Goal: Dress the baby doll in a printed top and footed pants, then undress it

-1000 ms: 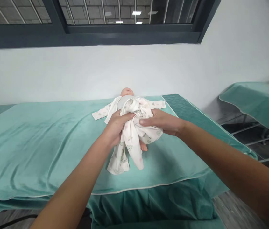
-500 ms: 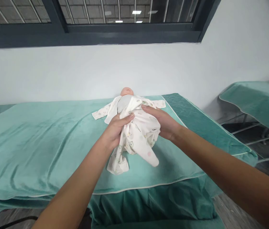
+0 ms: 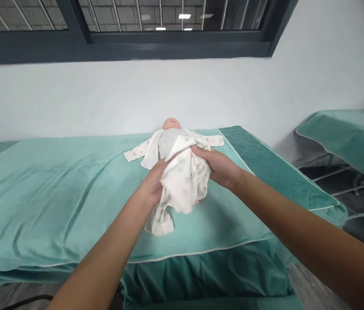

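Observation:
A baby doll (image 3: 171,123) lies on its back on the bed with its head toward the wall and its sleeved arms spread. Its pale grey torso shows where the white patterned baby romper (image 3: 183,183) lies open at the chest. My left hand (image 3: 155,177) grips the bunched lower part of the romper from the left, fingers partly hidden in the cloth. On the other side my right hand (image 3: 219,165) has its thumb over the same gathered cloth. One romper leg dangles to the left onto the bed. A small pinkish bit peeks out beneath the folds; I cannot tell what it is.
The bed has a light green velvet cover (image 3: 55,185) over a darker green skirt (image 3: 207,275). Behind it rise a white wall (image 3: 120,94) and a dark-framed barred window (image 3: 175,45). Another green-covered bed (image 3: 350,133) stands at the right. A black cable (image 3: 28,300) lies at lower left.
The romper's footed leg that pointed down to the right has swung left and bunched up between my hands. Both hands stay almost in place.

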`<state>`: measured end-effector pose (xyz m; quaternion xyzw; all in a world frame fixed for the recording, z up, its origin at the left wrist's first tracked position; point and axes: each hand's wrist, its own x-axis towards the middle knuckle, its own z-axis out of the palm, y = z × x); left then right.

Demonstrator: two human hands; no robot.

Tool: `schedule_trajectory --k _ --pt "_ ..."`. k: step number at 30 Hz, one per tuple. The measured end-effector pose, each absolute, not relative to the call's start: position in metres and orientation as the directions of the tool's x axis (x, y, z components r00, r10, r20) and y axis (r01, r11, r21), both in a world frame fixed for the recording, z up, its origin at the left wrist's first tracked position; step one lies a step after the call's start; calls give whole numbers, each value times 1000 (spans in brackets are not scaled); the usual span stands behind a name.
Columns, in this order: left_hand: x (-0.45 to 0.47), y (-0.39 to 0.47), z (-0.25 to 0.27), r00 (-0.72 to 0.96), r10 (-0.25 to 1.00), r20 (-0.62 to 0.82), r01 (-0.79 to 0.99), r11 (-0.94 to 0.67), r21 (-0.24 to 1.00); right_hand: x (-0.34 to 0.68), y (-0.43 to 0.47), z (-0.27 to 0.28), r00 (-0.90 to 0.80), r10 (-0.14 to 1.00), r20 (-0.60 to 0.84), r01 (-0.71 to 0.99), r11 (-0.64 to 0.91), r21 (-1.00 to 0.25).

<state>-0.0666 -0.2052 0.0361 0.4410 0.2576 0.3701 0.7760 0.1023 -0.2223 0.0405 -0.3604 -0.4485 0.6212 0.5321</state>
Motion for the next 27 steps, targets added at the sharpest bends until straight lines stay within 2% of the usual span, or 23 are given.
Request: schedule_trajectory --k 3,9,13,18,23,27 --pt "-72 -202 30 652 752 -101 -322 394 861 103 -216 36 -90 994 68 -409 25 -912" --pt "-78 -202 26 711 700 -72 -265 361 894 97 -221 37 -127 990 54 -449 -9 -893" --pt "-73 -202 32 602 799 -11 -426 332 842 96 -223 32 -107 993 43 -418 -6 -909" --pt "-65 -198 32 528 847 -67 -503 375 779 87 -231 4 -239 971 22 -416 -82 -906" --pt "-68 -203 29 548 834 -65 -409 335 849 93 -237 -18 -328 944 -26 -418 -170 -892" --pt "-74 -206 37 559 828 -51 -201 196 960 122 -230 -17 -336 941 -45 -386 -181 -905"
